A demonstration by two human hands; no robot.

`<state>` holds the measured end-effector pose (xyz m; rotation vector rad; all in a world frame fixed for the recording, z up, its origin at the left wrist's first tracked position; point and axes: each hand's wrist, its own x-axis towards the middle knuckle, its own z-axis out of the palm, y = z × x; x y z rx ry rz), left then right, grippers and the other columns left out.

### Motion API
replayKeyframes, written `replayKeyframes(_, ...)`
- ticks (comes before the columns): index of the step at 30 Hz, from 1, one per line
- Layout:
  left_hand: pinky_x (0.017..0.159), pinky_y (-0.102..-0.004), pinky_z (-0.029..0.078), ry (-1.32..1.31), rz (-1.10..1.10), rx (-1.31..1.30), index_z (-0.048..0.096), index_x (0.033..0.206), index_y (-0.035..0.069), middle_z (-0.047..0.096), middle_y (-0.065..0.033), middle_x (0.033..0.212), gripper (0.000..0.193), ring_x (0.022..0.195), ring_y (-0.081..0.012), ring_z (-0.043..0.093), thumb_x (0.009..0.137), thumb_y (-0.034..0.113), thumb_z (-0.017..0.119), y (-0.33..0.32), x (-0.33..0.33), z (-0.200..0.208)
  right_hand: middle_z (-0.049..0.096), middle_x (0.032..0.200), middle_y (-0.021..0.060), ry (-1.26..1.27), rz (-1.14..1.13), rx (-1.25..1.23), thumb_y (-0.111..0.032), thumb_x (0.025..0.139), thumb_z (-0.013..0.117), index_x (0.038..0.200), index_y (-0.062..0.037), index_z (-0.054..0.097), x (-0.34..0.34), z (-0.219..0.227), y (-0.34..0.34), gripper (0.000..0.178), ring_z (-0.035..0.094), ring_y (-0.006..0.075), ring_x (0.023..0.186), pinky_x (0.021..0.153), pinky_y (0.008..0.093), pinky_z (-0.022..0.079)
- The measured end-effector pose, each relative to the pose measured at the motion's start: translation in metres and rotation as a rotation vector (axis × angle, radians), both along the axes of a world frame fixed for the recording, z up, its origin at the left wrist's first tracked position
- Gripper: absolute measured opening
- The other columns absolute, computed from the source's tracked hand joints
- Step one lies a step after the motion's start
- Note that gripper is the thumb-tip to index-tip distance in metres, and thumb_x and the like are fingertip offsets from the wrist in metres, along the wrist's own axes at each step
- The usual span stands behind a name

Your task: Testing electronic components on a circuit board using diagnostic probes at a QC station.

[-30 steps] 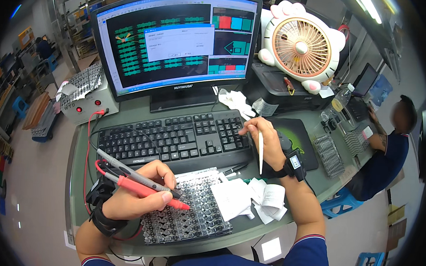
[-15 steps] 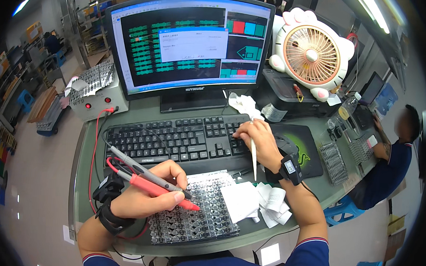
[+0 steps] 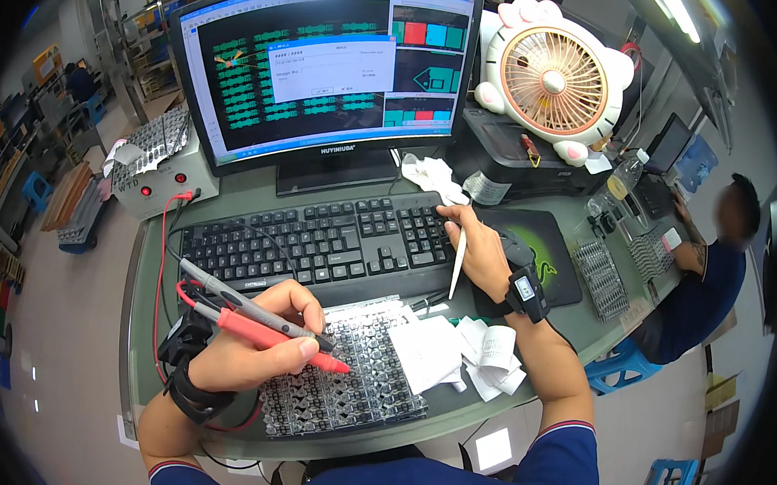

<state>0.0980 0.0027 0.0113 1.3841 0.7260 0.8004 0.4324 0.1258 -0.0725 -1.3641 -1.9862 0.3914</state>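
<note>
My left hand [image 3: 246, 358] is closed round two test probes, a red probe [image 3: 265, 331] and a grey probe [image 3: 227, 296]. Their tips hang over a panel of small clear and dark parts in rows [image 3: 341, 394], and I cannot tell whether they touch it. Between the fingers of my right hand [image 3: 484, 255] sits a slim white stick-like tool [image 3: 458, 268], pointing toward me. That hand's fingertips are at the far right edge of the black keyboard [image 3: 316, 278], by the number keys. White paper slips [image 3: 426, 354] lie against the panel's right side.
Behind the keyboard stands a monitor [image 3: 323, 151] showing a dialog box. A white fan [image 3: 552, 82] rests on a black printer [image 3: 533, 175]. Left is a grey tester box [image 3: 159, 182] with cables; right, a mouse [image 3: 515, 249] on its mat. A co-worker [image 3: 707, 277] sits at the right.
My right hand has shifted from over the number keys to their far right edge. A line of text now shows in the dialog box. The whole view has shifted slightly.
</note>
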Motion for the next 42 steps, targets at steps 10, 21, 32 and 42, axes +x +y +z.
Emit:
replayKeyframes(10, 0.059, -0.0202, 0.044, 0.019, 0.008, 0.003, 0.048, 0.1, 0.005, 0.052, -0.0066, 0.093, 0.022, 0.064, -0.0054, 0.052, 0.087, 0.013, 0.064, 0.001, 0.001, 0.002, 0.068, 0.106, 0.0193, 0.014, 0.013, 0.136, -0.015, 0.097, 0.055, 0.119, -0.0056, 0.055, 0.002, -0.012, 0.002, 0.024, 0.063, 0.0395, 0.098, 0.082, 0.0459, 0.049)
replayKeyframes(21, 0.061, -0.0188, 0.042, -0.018, 0.006, -0.007, 0.052, 0.103, 0.005, 0.056, 0.0007, 0.085, 0.023, 0.069, -0.0019, 0.054, 0.09, 0.017, 0.066, 0.0, -0.001, 0.0, 0.069, 0.091, 0.0044, 0.077, 0.263, 0.225, -0.014, 0.094, 0.058, 0.105, -0.0057, 0.061, -0.013, 0.004, -0.006, 0.014, 0.06, 0.0314, 0.1, 0.094, 0.0417, 0.041)
replayKeyframes(32, 0.061, -0.021, 0.045, -0.005, -0.017, 0.006, 0.049, 0.101, 0.005, 0.052, -0.0063, 0.094, 0.021, 0.067, -0.0058, 0.053, 0.088, 0.012, 0.064, 0.002, -0.001, -0.001, 0.066, 0.101, 0.01, -0.181, 0.153, 0.259, -0.017, 0.092, 0.061, 0.103, -0.0093, 0.062, -0.007, 0.006, 0.004, 0.013, 0.056, 0.0315, 0.102, 0.096, 0.044, 0.038)
replayKeyframes(42, 0.062, -0.0197, 0.041, 0.007, -0.041, -0.019, 0.051, 0.103, 0.005, 0.053, -0.0011, 0.093, 0.02, 0.071, -0.0026, 0.051, 0.092, 0.016, 0.064, 0.001, -0.002, 0.001, 0.063, 0.12, 0.0155, 0.101, 0.119, 0.093, -0.006, 0.093, 0.059, 0.117, -0.0039, 0.054, -0.006, 0.0, 0.007, 0.025, 0.064, 0.0316, 0.107, 0.098, 0.0384, 0.047)
